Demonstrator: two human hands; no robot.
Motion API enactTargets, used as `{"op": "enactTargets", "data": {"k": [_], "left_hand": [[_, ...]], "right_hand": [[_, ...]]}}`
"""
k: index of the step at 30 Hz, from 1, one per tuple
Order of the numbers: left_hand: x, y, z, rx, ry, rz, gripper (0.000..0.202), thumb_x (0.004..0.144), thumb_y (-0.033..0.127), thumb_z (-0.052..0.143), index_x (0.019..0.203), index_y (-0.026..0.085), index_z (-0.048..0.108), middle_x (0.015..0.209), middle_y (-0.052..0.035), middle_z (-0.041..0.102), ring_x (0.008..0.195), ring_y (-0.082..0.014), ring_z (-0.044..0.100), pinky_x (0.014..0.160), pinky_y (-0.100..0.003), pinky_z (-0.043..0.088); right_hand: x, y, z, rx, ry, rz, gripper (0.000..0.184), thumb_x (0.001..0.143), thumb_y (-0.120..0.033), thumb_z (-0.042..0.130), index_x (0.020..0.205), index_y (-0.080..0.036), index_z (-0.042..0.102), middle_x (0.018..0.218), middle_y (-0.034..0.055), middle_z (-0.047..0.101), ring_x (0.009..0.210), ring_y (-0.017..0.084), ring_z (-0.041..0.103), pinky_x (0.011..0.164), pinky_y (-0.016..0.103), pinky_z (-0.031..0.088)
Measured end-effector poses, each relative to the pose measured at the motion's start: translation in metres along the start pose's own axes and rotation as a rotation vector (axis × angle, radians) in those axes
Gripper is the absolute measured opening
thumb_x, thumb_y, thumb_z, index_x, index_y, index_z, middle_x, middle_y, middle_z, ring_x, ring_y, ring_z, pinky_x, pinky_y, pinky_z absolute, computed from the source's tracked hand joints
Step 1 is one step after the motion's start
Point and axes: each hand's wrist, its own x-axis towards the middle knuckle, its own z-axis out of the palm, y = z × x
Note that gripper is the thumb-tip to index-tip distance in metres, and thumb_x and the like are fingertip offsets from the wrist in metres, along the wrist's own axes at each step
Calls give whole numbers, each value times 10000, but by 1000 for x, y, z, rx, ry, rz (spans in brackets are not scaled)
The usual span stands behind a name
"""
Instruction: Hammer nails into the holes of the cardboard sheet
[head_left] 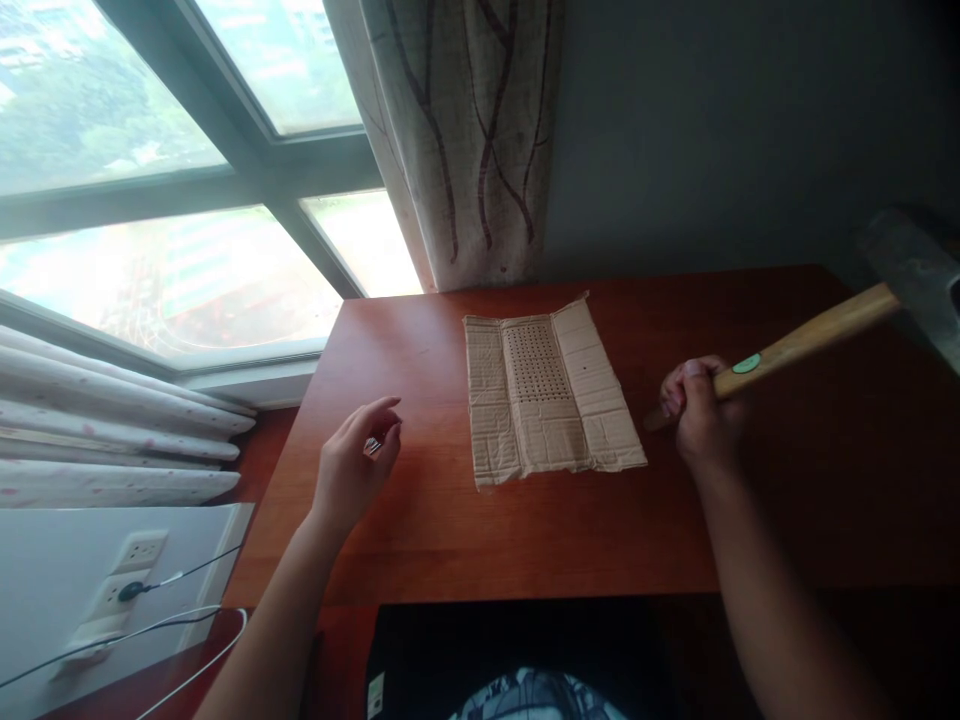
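Note:
A flattened piece of cardboard [551,395] lies on the red-brown wooden table [465,530]; its middle panel is dotted with rows of small dark points. My right hand [697,405] is closed round the wooden handle of a hammer [817,335], whose grey metal head is raised at the right edge. It hovers just right of the cardboard. My left hand [356,455] is left of the cardboard, above the table, fingers curled round small shiny metal pieces that look like nails [373,446].
A patterned curtain [465,130] hangs behind the table beside a large window [172,180]. A wall socket [124,590] with a plug and white cables is at the lower left. A grey wall rises behind the table.

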Motion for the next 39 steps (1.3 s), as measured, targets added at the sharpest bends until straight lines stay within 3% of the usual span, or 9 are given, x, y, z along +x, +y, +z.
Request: {"op": "enactTargets", "data": {"k": [3, 5, 11, 15, 19, 31, 39], "left_hand": [[-11, -5, -2, -229, 92, -237, 241, 848, 359, 674, 1001, 173, 676, 912, -52, 756, 799, -181, 730, 772, -293, 599], [-18, -9, -4, -267, 86, -302, 223, 824, 369, 700, 934, 175, 688, 897, -51, 764, 802, -191, 737, 768, -293, 601], [-35, -13, -7, 49, 16, -147, 185, 888, 374, 632, 895, 209, 714, 873, -23, 743, 703, -154, 667, 668, -267, 537], [-37, -12, -6, 312, 30, -34, 201, 928, 367, 586, 872, 217, 709, 927, -39, 731, 831, -198, 654, 743, -305, 503], [-33, -8, -4, 494, 13, -38, 204, 938, 368, 563, 867, 232, 697, 924, -37, 720, 870, -232, 630, 723, -329, 462], [-32, -4, -4, 525, 8, -158, 205, 935, 400, 547, 877, 246, 670, 946, -55, 686, 909, -259, 600, 704, -354, 438], [-25, -4, -3, 526, 20, -172, 225, 934, 405, 551, 1025, 240, 674, 1026, -72, 660, 940, -265, 605, 723, -351, 446]], "right_hand": [[0, 0, -1, -2, -1, 8, 348, 893, -414, 667, 688, -225, 459, 492, -78, 406, 401, 83, 380, 382, 227, 303], [0, 0, -1, -2, -6, 12, 339, 897, -413, 662, 695, -224, 466, 496, -76, 408, 408, 85, 382, 387, 230, 303], [0, -1, -1, -4, -6, 14, 343, 892, -415, 668, 687, -221, 472, 495, -75, 408, 407, 85, 385, 386, 232, 302], [0, 0, -1, -1, -8, -1, 342, 895, -407, 666, 689, -222, 466, 495, -77, 413, 409, 84, 387, 389, 229, 304], [0, 0, -1, -1, -9, -12, 347, 891, -417, 669, 692, -225, 460, 494, -81, 415, 409, 83, 384, 388, 226, 307], [-1, -2, -1, 0, -4, -3, 336, 896, -403, 664, 694, -231, 458, 493, -77, 412, 415, 93, 386, 393, 234, 314], [0, -1, -1, -4, -6, 6, 360, 881, -431, 682, 689, -228, 454, 495, -78, 414, 411, 86, 387, 390, 226, 317]]}}
